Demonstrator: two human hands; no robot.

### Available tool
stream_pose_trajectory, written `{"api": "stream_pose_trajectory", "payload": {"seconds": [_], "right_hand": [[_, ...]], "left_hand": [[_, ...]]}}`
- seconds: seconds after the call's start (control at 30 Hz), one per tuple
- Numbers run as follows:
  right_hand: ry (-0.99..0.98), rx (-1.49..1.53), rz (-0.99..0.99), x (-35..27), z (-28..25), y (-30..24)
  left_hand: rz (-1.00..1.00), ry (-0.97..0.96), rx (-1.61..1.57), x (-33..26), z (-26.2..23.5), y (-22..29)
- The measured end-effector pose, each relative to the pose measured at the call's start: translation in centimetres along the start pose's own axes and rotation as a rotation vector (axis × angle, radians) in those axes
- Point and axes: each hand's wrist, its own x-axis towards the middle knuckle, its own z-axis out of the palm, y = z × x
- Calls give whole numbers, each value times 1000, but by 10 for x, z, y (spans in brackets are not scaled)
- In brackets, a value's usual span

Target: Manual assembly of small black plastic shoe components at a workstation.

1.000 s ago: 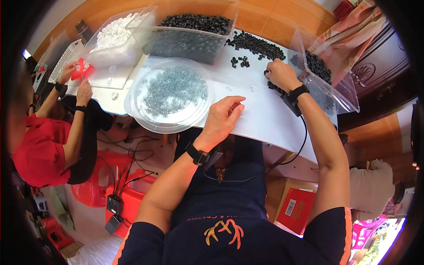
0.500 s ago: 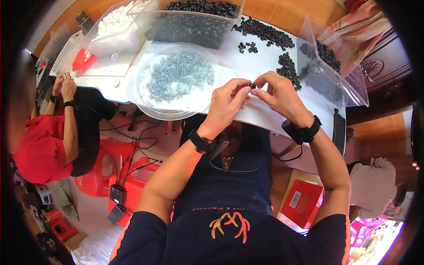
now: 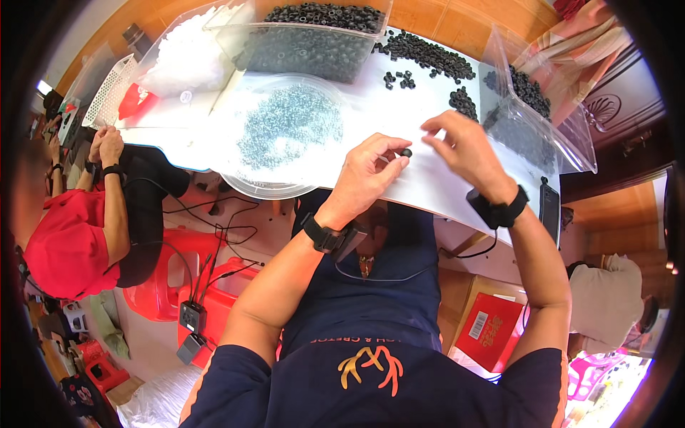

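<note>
We count one small black piece [image 3: 407,153] in our left hand [image 3: 367,172], pinched between thumb and fingertips over the near edge of the desk [image 3: 382,107]. Our right hand [image 3: 460,146] is released, thumb and fingers parted, just beside that piece. Three groups of loose black rings [image 3: 428,55] lie farther back. Among the clear containers, one rear bin [image 3: 307,53] and one right-hand bin [image 3: 524,135] hold black rings, one round tray [image 3: 275,192] holds tiny glassy pieces [image 3: 289,132], and one left bin [image 3: 171,84] holds white pieces [image 3: 189,50].
</note>
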Motion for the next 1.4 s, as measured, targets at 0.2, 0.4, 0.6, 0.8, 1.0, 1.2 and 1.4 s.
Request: {"api": "stream_pose_trajectory", "payload": {"seconds": [0.2,0.4,0.6,0.8,1.0,1.2,1.4], "right_hand": [[-36,-43,243,27,-32,32],[-208,-69,295,34,-7,45],[-164,-123,71,33,15,54],[-168,-184,43,33,17,54],[-138,52,200,24,-1,40],[-214,235,306,4,-16,6],[-344,328,265,-3,-18,-20]], "left_hand": [[70,-162,252,-1,-1,8],[64,-174,264,-1,0,9],[-68,-140,115,-3,3,5],[-66,-138,157,0,3,7],[-19,-126,109,0,0,1],[-152,-13,-130,2,3,8],[-160,-28,-61,1,0,6]]}}
